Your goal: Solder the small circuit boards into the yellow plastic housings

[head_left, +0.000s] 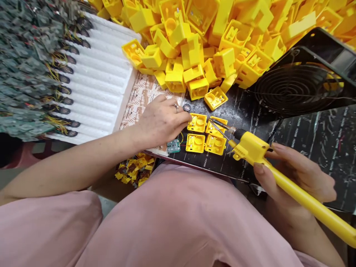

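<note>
My right hand (294, 174) is wrapped round a yellow soldering iron (278, 174). Its metal tip reaches over several small yellow plastic housings (206, 133) laid in a block on the black mat (244, 111). My left hand (161, 120), a ring on one finger, has its fingers curled with the fingertips pressed at the top-left housing (197, 122). A small green circuit board (174, 146) with thin wires lies just below that hand. A small round black disc (186, 108) rests right above the fingers.
A big heap of yellow plastic housings (222, 33) fills the back. A white foam tray (97, 74) at left holds rows of green boards with wires and black discs (33, 66). A black fan (297, 89) stands at right. More yellow parts (135, 170) lie below the table edge.
</note>
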Demonstrator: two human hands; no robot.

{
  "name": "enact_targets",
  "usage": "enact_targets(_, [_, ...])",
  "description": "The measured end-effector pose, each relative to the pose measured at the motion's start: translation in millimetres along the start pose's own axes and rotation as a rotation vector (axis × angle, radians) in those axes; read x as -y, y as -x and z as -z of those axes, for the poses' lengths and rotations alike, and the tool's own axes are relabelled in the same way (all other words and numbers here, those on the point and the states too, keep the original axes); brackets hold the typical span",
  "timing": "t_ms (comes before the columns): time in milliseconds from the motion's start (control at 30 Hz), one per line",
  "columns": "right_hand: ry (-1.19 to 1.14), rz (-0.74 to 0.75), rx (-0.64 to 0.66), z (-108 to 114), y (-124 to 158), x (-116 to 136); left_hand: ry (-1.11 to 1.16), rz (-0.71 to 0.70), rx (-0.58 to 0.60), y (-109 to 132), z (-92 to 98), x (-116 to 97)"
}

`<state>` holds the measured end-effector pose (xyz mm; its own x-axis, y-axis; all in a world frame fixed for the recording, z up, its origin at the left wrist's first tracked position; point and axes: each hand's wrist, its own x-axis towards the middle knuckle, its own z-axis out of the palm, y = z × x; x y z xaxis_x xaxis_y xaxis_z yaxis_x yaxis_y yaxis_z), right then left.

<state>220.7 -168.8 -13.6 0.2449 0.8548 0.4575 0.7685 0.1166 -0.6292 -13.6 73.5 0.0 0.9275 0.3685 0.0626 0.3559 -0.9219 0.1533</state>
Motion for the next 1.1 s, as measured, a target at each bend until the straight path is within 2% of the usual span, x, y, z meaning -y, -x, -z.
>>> enact_targets(67, [0.033, 0.111, -0.008, 0.3, -9.0, -2.3, -0.073, -0.002, 0.011, 0.0, -1.8, -5.1])
enact_targets(167, [-0.019, 0.262, 0.096, -3.1, -24.9, -2.2, -0.130, 0.017, 0.047, -3.0, -5.2, -8.2])
enact_targets(400, [-0.136, 0.305, 0.247, -8.1, -36.8, 4.4, -0.112, 0.063, 0.118, -8.9, -7.1, -12.2])
enact_targets(500, [-0.102, 0.336, 0.271, -9.3, -43.2, 6.0, -0.097, 0.081, 0.157, -12.1, -4.9, -14.3])
enact_targets(700, [-0.068, 0.489, 0.289, -7.8, -61.4, 9.6, -0.069, 0.090, 0.231, -20.0, 1.6, -16.8])
enact_targets(867, [-0.027, 0.505, 0.266, -4.3, -64.6, 14.3, -0.083, 0.099, 0.264, -23.8, 4.6, -17.7])
enact_targets(1000, [-0.002, 0.455, 0.345, -1.6, -63.7, 18.1, -0.072, 0.109, 0.261, -24.7, 4.9, -18.9])
enact_targets(1100, [-0.014, 0.424, 0.343, 4.8, -60.2, 19.1, -0.090, 0.090, 0.254, -25.2, 3.3, -18.7])
